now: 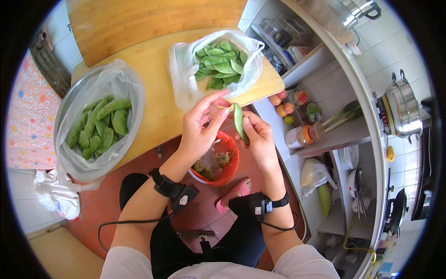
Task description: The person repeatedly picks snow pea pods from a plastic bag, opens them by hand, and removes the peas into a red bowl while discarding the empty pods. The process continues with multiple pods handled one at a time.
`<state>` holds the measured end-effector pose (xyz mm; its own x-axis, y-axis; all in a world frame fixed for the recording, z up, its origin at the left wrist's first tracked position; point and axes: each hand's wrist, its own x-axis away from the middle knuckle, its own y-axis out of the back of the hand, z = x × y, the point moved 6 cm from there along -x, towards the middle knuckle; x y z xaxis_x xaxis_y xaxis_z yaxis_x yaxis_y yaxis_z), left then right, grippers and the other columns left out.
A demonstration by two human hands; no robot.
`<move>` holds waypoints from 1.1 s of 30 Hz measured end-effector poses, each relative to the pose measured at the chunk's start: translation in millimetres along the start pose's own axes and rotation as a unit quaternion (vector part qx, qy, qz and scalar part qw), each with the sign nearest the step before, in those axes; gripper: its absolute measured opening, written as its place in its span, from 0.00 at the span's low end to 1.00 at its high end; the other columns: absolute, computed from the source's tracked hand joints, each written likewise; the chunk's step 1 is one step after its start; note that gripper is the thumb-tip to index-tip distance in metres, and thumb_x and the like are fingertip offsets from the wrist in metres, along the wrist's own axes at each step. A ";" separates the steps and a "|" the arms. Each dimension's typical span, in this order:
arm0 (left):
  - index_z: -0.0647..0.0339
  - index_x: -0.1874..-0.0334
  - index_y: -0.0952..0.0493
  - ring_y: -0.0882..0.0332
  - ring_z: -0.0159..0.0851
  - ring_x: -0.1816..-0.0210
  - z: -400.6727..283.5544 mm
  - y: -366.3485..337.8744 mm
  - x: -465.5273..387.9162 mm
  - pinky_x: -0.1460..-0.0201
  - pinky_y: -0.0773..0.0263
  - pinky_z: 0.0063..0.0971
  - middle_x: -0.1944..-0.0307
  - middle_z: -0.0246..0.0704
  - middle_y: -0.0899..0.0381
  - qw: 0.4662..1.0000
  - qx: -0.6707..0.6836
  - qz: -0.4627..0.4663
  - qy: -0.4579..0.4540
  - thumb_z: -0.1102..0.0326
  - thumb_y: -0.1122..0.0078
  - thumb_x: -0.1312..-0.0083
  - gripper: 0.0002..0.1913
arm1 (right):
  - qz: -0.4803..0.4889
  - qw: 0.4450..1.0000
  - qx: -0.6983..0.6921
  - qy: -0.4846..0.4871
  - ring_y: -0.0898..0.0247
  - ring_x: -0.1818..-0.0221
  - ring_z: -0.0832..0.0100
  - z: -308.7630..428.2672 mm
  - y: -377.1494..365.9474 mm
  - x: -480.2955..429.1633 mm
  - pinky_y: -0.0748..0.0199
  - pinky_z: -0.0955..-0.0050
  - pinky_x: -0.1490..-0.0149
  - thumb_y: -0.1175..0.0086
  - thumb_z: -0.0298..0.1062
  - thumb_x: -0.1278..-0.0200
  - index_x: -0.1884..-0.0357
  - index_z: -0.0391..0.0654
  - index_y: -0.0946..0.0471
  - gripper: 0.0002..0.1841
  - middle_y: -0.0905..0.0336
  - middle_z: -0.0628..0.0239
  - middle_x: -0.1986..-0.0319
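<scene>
A flat green bean pod (239, 123) stands nearly upright in my right hand (257, 134), gripped between thumb and fingers. My left hand (202, 125) is beside the pod's upper tip, thumb and fingers close together; whether they pinch a bit of it is too small to tell. Beyond my hands, a clear plastic bag (183, 78) on the wooden table (156, 83) holds many green pods (221, 62). At the left, more pods (101, 125) lie in another plastic bag (130, 80) set in a metal basin (78, 78). Below my hands is a bin with a red liner (234, 164), holding plant scraps.
To the right, open shelves under a counter (352, 66) hold a jar with an orange lid (292, 136), fruit (285, 109), stacked plates (349, 157) and a bagged item (313, 176). A steamer pot (406, 108) stands on the counter. Cables run from both wrist straps.
</scene>
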<state>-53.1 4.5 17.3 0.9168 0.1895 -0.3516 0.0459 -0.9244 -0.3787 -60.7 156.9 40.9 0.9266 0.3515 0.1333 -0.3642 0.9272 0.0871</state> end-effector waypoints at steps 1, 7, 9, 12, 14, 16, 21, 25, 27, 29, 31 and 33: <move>0.63 0.40 0.22 0.18 0.27 0.52 -0.3 -1.2 2.5 0.53 0.23 0.20 0.55 0.32 0.17 1.000 -0.003 0.021 -0.003 0.78 0.41 0.30 0.16 | -0.006 0.997 0.061 0.053 0.27 0.69 0.77 -0.3 0.6 0.5 0.28 0.77 0.60 0.53 0.36 0.21 0.43 0.38 0.22 0.16 0.20 0.67 0.68; 0.68 0.58 0.14 0.17 0.29 0.64 7.3 -2.7 11.9 0.60 0.23 0.19 0.63 0.35 0.15 0.988 -0.140 0.068 -0.015 0.79 0.36 0.34 0.05 | -0.041 0.963 0.215 0.156 0.16 0.64 0.63 -4.2 17.3 17.5 0.21 0.69 0.56 0.33 0.28 0.40 0.52 0.42 0.16 0.13 0.15 0.59 0.65; 0.68 0.58 0.14 0.17 0.30 0.64 16.1 -5.5 17.8 0.61 0.22 0.20 0.63 0.35 0.15 0.990 -0.118 0.072 0.034 0.79 0.34 0.35 0.05 | -0.070 0.939 0.265 0.209 0.17 0.64 0.60 -0.6 21.2 19.9 0.21 0.68 0.57 0.34 0.25 0.42 0.54 0.43 0.16 0.13 0.15 0.59 0.65; 0.69 0.59 0.15 0.16 0.30 0.64 24.8 -13.9 20.4 0.61 0.21 0.20 0.61 0.36 0.14 0.988 -0.120 0.084 0.048 0.80 0.33 0.37 0.06 | -0.094 0.917 0.291 0.256 0.18 0.63 0.56 -0.8 27.4 25.4 0.20 0.66 0.57 0.36 0.22 0.43 0.56 0.43 0.15 0.11 0.16 0.59 0.64; 0.70 0.57 0.15 0.16 0.30 0.62 26.9 -19.2 21.5 0.58 0.20 0.21 0.60 0.36 0.14 0.986 -0.128 0.100 0.044 0.81 0.35 0.35 0.06 | -0.103 0.921 0.275 0.255 0.18 0.61 0.57 -4.5 34.0 26.4 0.21 0.65 0.56 0.36 0.21 0.45 0.58 0.44 0.15 0.12 0.16 0.60 0.64; 0.70 0.53 0.16 0.16 0.31 0.58 28.8 -24.2 22.9 0.53 0.19 0.22 0.59 0.36 0.15 0.983 -0.122 0.123 0.053 0.80 0.38 0.32 0.08 | -0.113 0.903 0.305 0.281 0.18 0.61 0.59 -4.4 37.1 28.3 0.21 0.68 0.56 0.36 0.18 0.47 0.57 0.41 0.15 0.14 0.16 0.59 0.64; 0.72 0.56 0.17 0.14 0.31 0.59 39.1 -28.5 27.4 0.52 0.18 0.23 0.62 0.36 0.14 0.986 -0.057 0.093 0.128 0.83 0.35 0.37 0.08 | -0.141 0.867 0.352 0.324 0.18 0.62 0.61 -2.9 41.1 37.7 0.23 0.68 0.55 0.35 0.18 0.49 0.58 0.42 0.14 0.14 0.15 0.61 0.65; 0.73 0.60 0.17 0.14 0.30 0.61 44.0 -31.1 28.8 0.53 0.18 0.23 0.65 0.35 0.15 0.987 -0.006 0.080 0.139 0.84 0.34 0.41 0.07 | -0.164 0.858 0.358 0.329 0.20 0.64 0.62 -4.3 41.8 44.5 0.25 0.69 0.55 0.34 0.19 0.51 0.59 0.46 0.13 0.15 0.15 0.64 0.66; 0.73 0.62 0.17 0.14 0.29 0.61 45.0 -31.3 28.6 0.54 0.18 0.23 0.65 0.35 0.15 0.988 -0.005 0.082 0.128 0.84 0.33 0.41 0.07 | -0.184 0.857 0.345 0.336 0.21 0.65 0.62 -3.9 41.4 45.6 0.27 0.67 0.58 0.34 0.20 0.54 0.60 0.50 0.13 0.17 0.17 0.67 0.68; 0.73 0.62 0.17 0.14 0.29 0.61 45.0 -32.9 28.1 0.54 0.18 0.23 0.65 0.35 0.14 0.991 -0.003 0.084 0.102 0.84 0.34 0.41 0.07 | -0.190 0.857 0.345 0.333 0.21 0.64 0.63 -2.6 40.3 46.3 0.26 0.69 0.56 0.34 0.20 0.51 0.59 0.48 0.13 0.16 0.16 0.67 0.67; 0.73 0.62 0.17 0.14 0.30 0.61 46.3 -32.2 28.2 0.54 0.18 0.23 0.65 0.35 0.14 0.993 -0.017 0.067 0.094 0.84 0.34 0.41 0.06 | -0.197 0.881 0.288 0.319 0.20 0.63 0.65 -1.6 42.4 48.2 0.25 0.70 0.54 0.35 0.20 0.48 0.58 0.46 0.13 0.14 0.15 0.66 0.66; 0.73 0.61 0.17 0.13 0.32 0.61 48.8 -29.7 28.8 0.54 0.18 0.23 0.64 0.36 0.14 0.992 -0.033 0.053 0.109 0.84 0.34 0.40 0.06 | -0.203 0.919 0.173 0.292 0.20 0.61 0.68 -4.1 48.1 50.9 0.24 0.72 0.50 0.35 0.20 0.44 0.56 0.42 0.13 0.13 0.14 0.65 0.64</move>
<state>-47.4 53.5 -23.4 0.9814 0.0206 -0.1908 -0.0363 -0.9563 -0.2902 -30.7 219.9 47.7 0.8480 0.0886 -0.5225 0.1079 0.9364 0.3339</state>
